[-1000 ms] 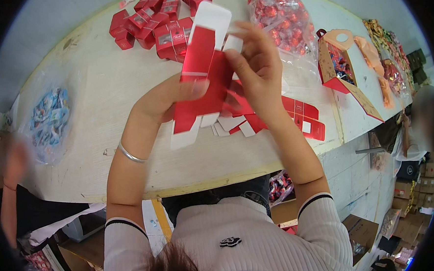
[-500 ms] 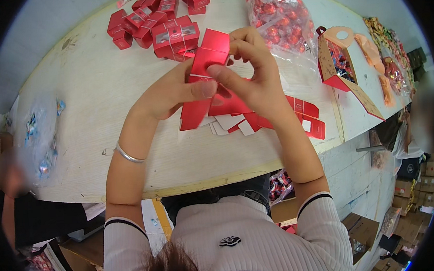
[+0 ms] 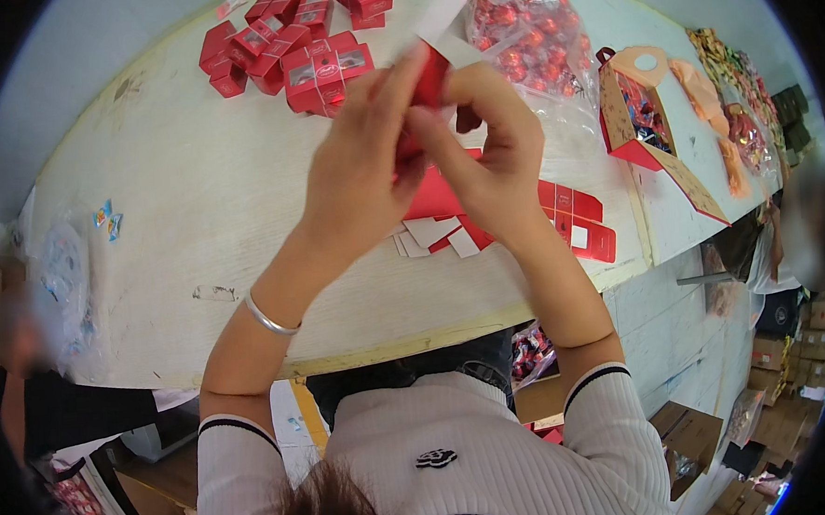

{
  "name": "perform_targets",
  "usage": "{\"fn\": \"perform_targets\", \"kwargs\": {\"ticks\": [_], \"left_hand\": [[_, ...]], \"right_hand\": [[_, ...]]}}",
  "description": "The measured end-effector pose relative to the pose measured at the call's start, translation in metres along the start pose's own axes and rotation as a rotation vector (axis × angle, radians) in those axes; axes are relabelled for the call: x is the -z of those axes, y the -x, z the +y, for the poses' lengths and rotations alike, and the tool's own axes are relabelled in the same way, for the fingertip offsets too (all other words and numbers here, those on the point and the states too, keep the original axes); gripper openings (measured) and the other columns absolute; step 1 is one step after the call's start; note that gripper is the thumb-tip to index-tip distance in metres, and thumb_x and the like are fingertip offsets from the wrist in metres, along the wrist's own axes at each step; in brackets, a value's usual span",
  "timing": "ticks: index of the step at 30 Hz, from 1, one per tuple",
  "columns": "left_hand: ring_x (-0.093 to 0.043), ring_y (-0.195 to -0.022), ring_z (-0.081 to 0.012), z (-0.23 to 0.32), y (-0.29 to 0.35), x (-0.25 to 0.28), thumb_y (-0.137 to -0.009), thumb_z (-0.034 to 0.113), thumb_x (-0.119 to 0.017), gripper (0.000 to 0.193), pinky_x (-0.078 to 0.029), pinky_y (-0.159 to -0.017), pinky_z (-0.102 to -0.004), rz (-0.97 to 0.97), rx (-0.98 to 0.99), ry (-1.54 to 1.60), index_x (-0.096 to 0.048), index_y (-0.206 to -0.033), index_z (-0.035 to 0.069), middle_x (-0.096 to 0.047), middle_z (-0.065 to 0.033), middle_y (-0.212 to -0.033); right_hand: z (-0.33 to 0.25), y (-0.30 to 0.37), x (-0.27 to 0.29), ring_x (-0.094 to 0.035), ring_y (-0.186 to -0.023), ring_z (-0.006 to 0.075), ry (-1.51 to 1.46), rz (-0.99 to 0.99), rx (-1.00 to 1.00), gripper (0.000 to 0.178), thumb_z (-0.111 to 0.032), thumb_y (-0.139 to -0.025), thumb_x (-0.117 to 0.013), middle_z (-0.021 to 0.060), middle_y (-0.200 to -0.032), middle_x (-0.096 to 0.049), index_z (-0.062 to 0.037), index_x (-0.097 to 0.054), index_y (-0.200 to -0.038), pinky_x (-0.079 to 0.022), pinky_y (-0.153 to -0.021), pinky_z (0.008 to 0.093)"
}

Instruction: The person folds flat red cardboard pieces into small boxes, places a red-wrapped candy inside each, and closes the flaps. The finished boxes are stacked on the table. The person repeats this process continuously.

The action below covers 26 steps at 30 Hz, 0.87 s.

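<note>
Both my hands are raised above the middle of the table around a small red cardboard box (image 3: pixel 433 77). A pale flap (image 3: pixel 441 16) sticks out at its far end, smeared by motion. My left hand (image 3: pixel 356 162) wraps the box from the left and hides much of it. From the right, my right hand (image 3: pixel 492 137) grips it between thumb and bent fingers. Beneath my hands lie flat red carton blanks (image 3: pixel 573 214), some with white undersides showing. Just beyond my left hand sits a folded red box with a clear window (image 3: pixel 330 73).
More red boxes (image 3: pixel 275 41) are heaped at the far left. A clear bag of red-wrapped candies (image 3: pixel 532 51) lies at the far right, near an opened gift box (image 3: pixel 634 115). Blue candy packets (image 3: pixel 107 220) and a clear bag (image 3: pixel 67 285) lie at left, beside another person's blurred arm.
The red box has been turned in my hands, and a pale flap now shows at its far end. My left hand has moved up and right. At left, the clear bag has shifted, exposing blue packets.
</note>
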<state>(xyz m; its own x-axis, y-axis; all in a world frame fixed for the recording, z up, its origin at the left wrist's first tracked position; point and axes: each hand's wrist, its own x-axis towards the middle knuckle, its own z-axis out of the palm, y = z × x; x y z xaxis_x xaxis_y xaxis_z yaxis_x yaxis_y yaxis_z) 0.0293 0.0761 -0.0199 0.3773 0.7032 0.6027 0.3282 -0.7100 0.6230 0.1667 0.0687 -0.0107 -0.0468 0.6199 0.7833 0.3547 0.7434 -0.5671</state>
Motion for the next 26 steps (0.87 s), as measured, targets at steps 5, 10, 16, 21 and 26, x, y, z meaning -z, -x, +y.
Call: {"fn": "perform_targets", "kwargs": {"ticks": [5,10,16,21,26], "left_hand": [[-0.049,-0.105,-0.0189,0.004,-0.011,0.013,-0.060,-0.005,-0.070,0.092,-0.048,-0.078,-0.0318,0.075,0.159,0.580,-0.020,-0.136,0.011,-0.042,-0.0081,-0.120],[-0.047,-0.100,-0.0167,0.005,-0.010,0.018,-0.059,0.000,-0.075,0.085,-0.043,-0.084,-0.0300,-0.126,0.226,0.692,-0.026,-0.127,0.011,-0.044,-0.0065,-0.109],[-0.047,-0.096,-0.0164,0.002,-0.007,0.018,-0.069,0.014,-0.073,0.059,-0.042,-0.082,-0.0301,-0.166,0.406,0.675,-0.033,-0.111,0.009,-0.046,-0.0063,-0.102],[-0.049,-0.095,-0.0164,0.003,-0.007,0.015,-0.078,0.017,-0.066,0.045,-0.042,-0.082,-0.0283,-0.132,0.303,0.347,-0.035,-0.109,0.008,-0.045,-0.0067,-0.101],[-0.043,-0.110,-0.0195,-0.001,-0.009,0.020,-0.081,0.016,-0.062,0.045,-0.037,-0.092,-0.0298,-0.155,0.155,0.335,-0.033,-0.114,0.010,-0.038,-0.0086,-0.118]], "right_hand": [[0.008,-0.007,0.009,-0.048,-0.090,0.0153,-0.172,0.200,-0.040,0.046,-0.009,-0.077,-0.063,0.0060,-0.114,-0.040,-0.0055,-0.043,-0.118,-0.042,-0.073,0.0286],[0.008,0.000,-0.005,-0.046,-0.100,0.0173,-0.391,-0.015,-0.127,0.026,-0.010,-0.084,-0.055,0.0083,-0.117,-0.039,-0.0047,-0.049,-0.109,-0.042,-0.083,0.0293],[0.001,0.008,-0.014,-0.045,-0.097,0.0133,-0.738,0.014,-0.444,0.012,-0.015,-0.088,-0.048,0.0074,-0.117,-0.038,-0.0037,-0.048,-0.093,-0.038,-0.083,0.0262],[0.014,0.010,-0.010,-0.048,-0.094,0.0145,-1.145,-0.066,-0.598,0.015,-0.016,-0.090,-0.043,0.0072,-0.108,-0.048,-0.0032,-0.050,-0.093,-0.038,-0.085,0.0277],[-0.003,-0.006,-0.009,-0.049,-0.102,0.0199,-1.167,0.151,-0.656,0.031,-0.012,-0.086,-0.051,0.0126,-0.114,-0.049,-0.0086,-0.037,-0.114,-0.039,-0.085,0.0347]]}}
